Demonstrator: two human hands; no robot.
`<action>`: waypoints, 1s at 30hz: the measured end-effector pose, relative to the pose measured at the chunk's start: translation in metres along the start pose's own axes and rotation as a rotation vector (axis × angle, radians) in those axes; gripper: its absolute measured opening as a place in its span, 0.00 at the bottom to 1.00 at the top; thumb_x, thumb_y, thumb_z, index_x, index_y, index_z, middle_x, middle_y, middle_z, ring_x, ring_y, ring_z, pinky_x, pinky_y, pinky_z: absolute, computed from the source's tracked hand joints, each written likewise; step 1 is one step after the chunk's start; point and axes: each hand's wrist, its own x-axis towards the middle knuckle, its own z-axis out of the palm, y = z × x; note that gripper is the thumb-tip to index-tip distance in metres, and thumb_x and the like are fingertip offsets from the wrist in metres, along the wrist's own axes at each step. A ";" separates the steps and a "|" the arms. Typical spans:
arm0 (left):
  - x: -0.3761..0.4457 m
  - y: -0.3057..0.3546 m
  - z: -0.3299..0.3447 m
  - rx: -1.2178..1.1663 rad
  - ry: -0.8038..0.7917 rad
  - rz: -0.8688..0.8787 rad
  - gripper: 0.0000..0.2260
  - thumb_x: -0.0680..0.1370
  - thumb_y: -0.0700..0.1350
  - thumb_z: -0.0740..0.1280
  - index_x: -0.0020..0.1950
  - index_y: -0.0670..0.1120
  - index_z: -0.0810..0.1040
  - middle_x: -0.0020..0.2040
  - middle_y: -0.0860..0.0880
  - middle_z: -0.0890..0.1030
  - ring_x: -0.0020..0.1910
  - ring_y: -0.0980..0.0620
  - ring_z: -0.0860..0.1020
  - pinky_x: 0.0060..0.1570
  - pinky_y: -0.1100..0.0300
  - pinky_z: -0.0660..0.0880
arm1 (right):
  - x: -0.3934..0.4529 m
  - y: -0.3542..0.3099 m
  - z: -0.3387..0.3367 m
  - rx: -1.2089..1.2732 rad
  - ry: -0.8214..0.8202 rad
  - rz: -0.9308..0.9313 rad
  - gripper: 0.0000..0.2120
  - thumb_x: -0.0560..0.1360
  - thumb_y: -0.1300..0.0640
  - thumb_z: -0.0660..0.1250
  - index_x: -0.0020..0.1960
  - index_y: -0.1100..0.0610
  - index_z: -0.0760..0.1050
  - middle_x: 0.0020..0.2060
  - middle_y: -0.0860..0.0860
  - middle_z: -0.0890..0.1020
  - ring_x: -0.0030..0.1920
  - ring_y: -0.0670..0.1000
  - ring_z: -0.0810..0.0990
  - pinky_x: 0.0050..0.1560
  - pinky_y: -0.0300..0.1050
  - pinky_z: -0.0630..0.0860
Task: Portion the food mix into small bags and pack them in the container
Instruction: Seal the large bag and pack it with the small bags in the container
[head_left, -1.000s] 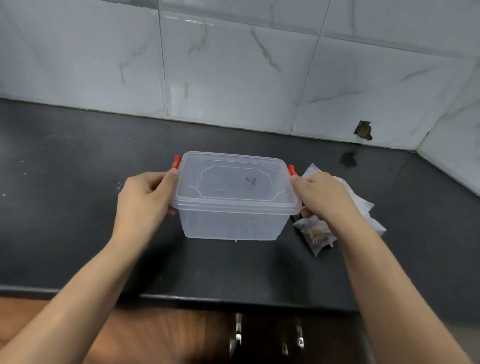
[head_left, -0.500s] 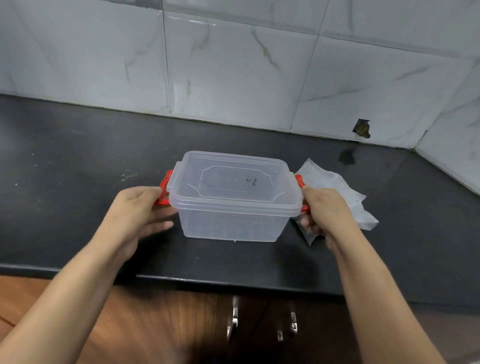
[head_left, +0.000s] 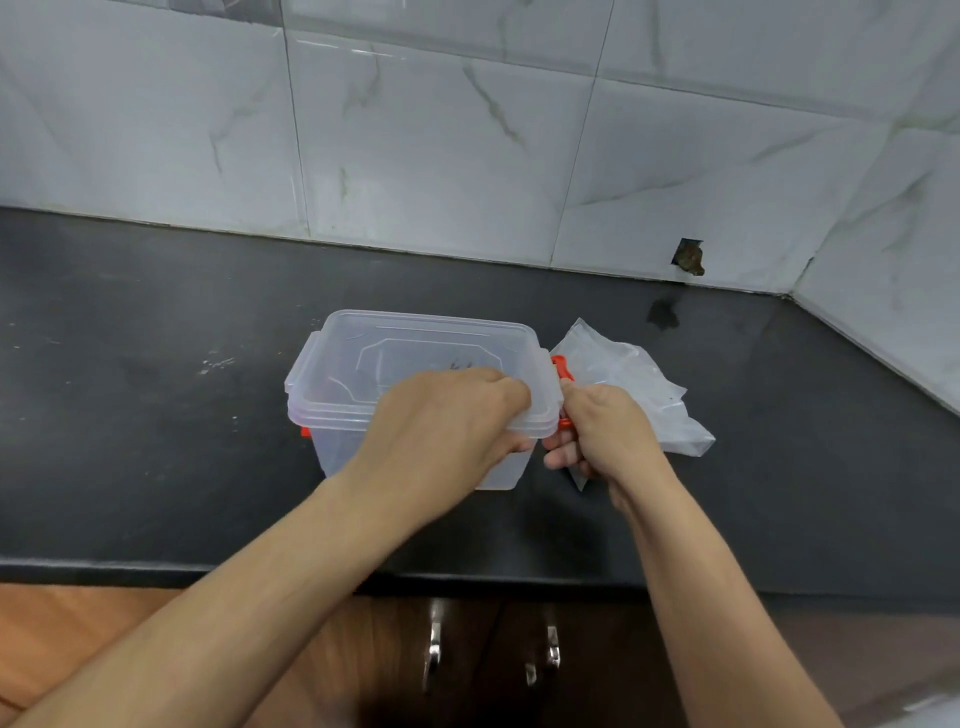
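The lid (head_left: 415, 358) of the clear box (head_left: 343, 447) is gripped at its right edge by the left hand (head_left: 447, 421). The red clip (head_left: 562, 374) beside it is held by the right hand (head_left: 602, 431). The box is set on the dark desk (head_left: 156, 364), with 1 heap of small bags (head_left: 623, 384) touching its right side.

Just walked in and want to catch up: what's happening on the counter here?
A person is working on a clear plastic container on the dark counter. The left hand presses on the right end of its lid, while the right hand grips the orange latch on that side. The lid is on. Crumpled clear plastic bags lie just right of the container. No bags are visible inside it.
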 end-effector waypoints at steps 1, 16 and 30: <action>0.001 0.000 0.000 0.031 0.005 0.016 0.13 0.79 0.57 0.60 0.54 0.51 0.74 0.53 0.52 0.79 0.51 0.48 0.78 0.37 0.57 0.66 | 0.000 -0.001 -0.001 -0.026 0.004 -0.015 0.22 0.81 0.47 0.54 0.35 0.55 0.75 0.27 0.51 0.80 0.21 0.46 0.77 0.24 0.36 0.68; -0.007 -0.003 0.005 0.031 0.229 0.099 0.16 0.76 0.54 0.57 0.39 0.47 0.79 0.35 0.52 0.82 0.28 0.48 0.78 0.20 0.61 0.65 | 0.001 -0.002 -0.009 -0.320 0.016 -0.124 0.23 0.82 0.46 0.51 0.34 0.56 0.71 0.27 0.50 0.79 0.23 0.47 0.77 0.34 0.41 0.71; 0.016 0.017 0.003 0.036 -0.041 0.064 0.22 0.75 0.65 0.57 0.66 0.57 0.69 0.65 0.54 0.73 0.61 0.50 0.74 0.44 0.56 0.71 | 0.000 0.009 -0.006 -0.030 -0.019 -0.078 0.22 0.81 0.49 0.55 0.32 0.57 0.69 0.19 0.51 0.73 0.20 0.48 0.67 0.26 0.42 0.65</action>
